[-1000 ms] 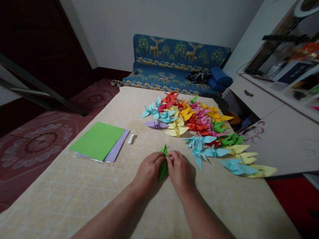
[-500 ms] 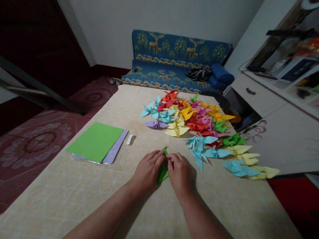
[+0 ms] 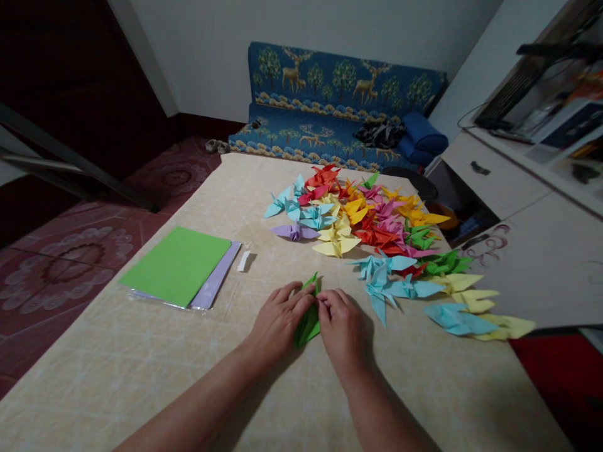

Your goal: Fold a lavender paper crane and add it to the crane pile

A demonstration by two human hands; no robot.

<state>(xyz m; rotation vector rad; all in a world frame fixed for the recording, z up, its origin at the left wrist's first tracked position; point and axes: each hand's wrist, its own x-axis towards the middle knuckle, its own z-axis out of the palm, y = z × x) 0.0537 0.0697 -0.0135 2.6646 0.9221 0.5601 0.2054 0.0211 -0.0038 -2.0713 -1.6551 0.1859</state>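
Observation:
A piece of green origami paper (image 3: 308, 325), folded into a narrow pointed shape, lies on the table between my hands. My left hand (image 3: 281, 314) rests over its left side, with fingers together and thumb pressing it down. From the right, my right hand (image 3: 343, 323) is closed, its thumb and index finger pinching at the paper's right edge. The fingertips partly cover the folds. To the right and beyond my hands lie several paper cranes, among them a light blue one (image 3: 377, 285), a purple one (image 3: 294, 232) and a yellow one (image 3: 336, 242).
Green sheets (image 3: 179, 265) and purple sheets (image 3: 217, 276) lie in a clear wrapper on the table's left. A small white piece (image 3: 244, 261) sits beside them. Past the far edge stands a blue patterned sofa (image 3: 301, 119); a white cabinet (image 3: 541, 251) stands at right.
The view has tilted down slightly. Both hands keep almost the same place on the green paper, with only a small shift of the left fingers near its upper tip.

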